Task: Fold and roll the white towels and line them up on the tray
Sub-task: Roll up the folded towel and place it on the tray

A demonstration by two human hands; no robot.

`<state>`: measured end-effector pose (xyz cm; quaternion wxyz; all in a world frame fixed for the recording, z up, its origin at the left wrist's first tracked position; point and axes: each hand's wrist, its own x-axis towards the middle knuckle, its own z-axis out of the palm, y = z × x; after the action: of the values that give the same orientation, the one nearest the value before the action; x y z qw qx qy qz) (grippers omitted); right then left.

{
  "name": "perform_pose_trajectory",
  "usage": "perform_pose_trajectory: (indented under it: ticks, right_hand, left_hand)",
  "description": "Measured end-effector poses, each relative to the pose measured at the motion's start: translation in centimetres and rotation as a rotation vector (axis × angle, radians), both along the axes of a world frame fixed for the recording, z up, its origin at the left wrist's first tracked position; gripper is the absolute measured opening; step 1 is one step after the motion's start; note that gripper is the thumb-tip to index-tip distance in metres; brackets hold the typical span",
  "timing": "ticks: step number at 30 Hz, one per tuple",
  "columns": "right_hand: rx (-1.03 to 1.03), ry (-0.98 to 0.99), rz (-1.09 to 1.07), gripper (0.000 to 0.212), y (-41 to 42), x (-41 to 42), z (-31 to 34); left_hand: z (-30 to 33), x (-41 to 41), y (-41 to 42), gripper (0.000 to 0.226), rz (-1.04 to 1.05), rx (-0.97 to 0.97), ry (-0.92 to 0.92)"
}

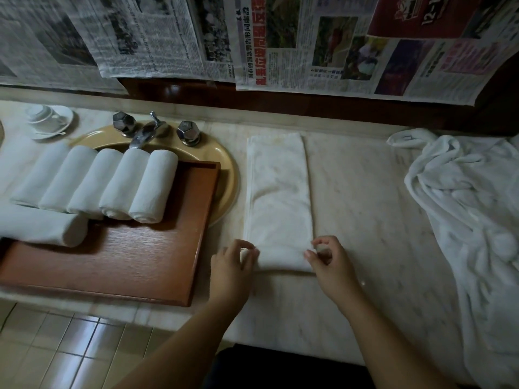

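A white towel lies folded into a long strip on the marble counter, its near end turned up into a small roll. My left hand pinches the roll's left end and my right hand pinches its right end. To the left, a brown wooden tray rests partly over the sink. Several rolled white towels lie side by side along the tray's far part. One more roll lies crosswise at the tray's left, cut off by the frame edge.
A heap of unfolded white towels covers the counter's right side. A yellow sink with a chrome tap sits behind the tray. A cup and saucer stand at the far left. Newspaper hangs on the wall behind.
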<state>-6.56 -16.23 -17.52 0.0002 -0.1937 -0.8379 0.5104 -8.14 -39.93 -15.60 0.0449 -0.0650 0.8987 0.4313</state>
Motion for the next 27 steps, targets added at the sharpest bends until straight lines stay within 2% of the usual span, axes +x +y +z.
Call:
perform_pose_trajectory:
  ticks: [2,4,8,11,16,18,22,23,25,27]
  right_hand:
    - [0.218,0.166,0.06,0.012,-0.1,0.2,0.1]
    - [0.482,0.379,0.214,0.008,0.2,1.1,0.2]
    - [0.665,0.462,0.399,0.038,1.7,2.8,-0.5]
    - [0.574,0.406,0.421,0.043,2.5,2.3,-1.0]
    - [0.203,0.156,0.279,0.044,1.8,-0.1,-0.4]
    - [0.165,0.068,0.233,0.043,1.5,-1.0,-0.4]
    - [0.057,-0.11,0.105,0.026,1.1,-3.1,-0.5]
    - [0.027,-0.123,0.072,0.022,1.0,-3.5,-0.3]
    - [0.109,-0.016,0.06,0.012,0.9,-3.3,0.3]
    - [0.39,0.214,0.136,0.006,0.9,-2.1,0.7]
  left_hand:
    - [-0.1,0.4,0.0,0.014,-0.081,-0.26,0.164]
    - [-0.2,0.6,-0.8,0.024,-0.221,-0.44,0.349]
    - [-0.8,0.0,-3.2,0.048,-0.528,-0.586,0.487]
    - [-1.2,-1.0,-3.4,0.048,-0.55,-0.591,0.446]
    - [-0.9,-2.7,-2.1,0.046,-0.376,-0.357,0.112]
    - [-0.5,-3.2,-1.6,0.038,-0.293,-0.213,0.037]
    - [0.8,-3.8,-0.2,0.025,0.063,0.247,-0.192]
    - [0.8,-3.8,0.0,0.021,0.082,0.264,-0.196]
    - [0.4,-3.6,0.1,0.011,0.028,0.043,-0.077]
    - [0.0,-3.4,0.0,0.016,-0.086,-0.275,0.178]
